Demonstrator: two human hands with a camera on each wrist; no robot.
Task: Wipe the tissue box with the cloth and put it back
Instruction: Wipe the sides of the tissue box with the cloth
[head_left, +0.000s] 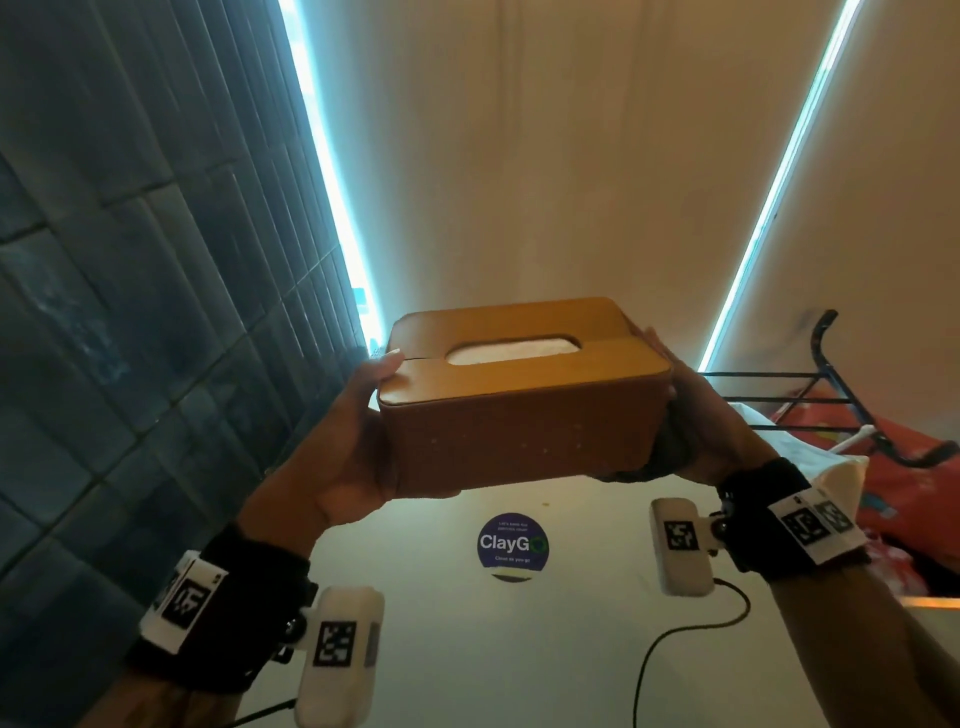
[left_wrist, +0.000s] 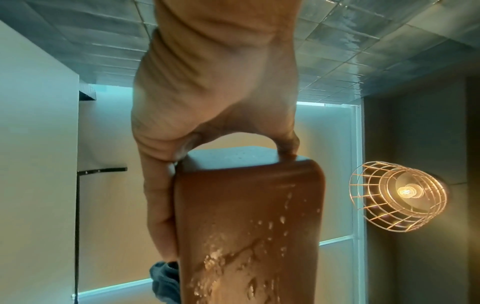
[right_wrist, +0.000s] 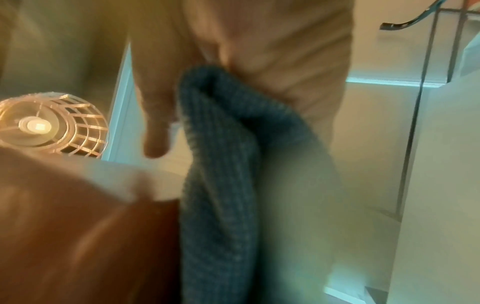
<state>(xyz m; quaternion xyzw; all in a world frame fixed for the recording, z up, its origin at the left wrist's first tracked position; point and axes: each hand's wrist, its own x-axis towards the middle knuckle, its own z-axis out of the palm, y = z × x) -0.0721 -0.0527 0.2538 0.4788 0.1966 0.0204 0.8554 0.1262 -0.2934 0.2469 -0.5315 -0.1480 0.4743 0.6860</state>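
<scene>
Mid-frame, the box (head_left: 522, 395) is lifted off the counter (head_left: 519, 649), left hand (head_left: 345, 441) clamped on one end, right hand (head_left: 711, 421) pressing the bunched cloth (right_wrist: 221, 164) against the other: wiping looks underway, crumbs on its side next.

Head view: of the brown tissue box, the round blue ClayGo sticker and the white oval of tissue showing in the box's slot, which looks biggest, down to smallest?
1. Tissue box, by far.
2. Tissue oval and ClayGo sticker: too alike in apparent size to rank.
</scene>
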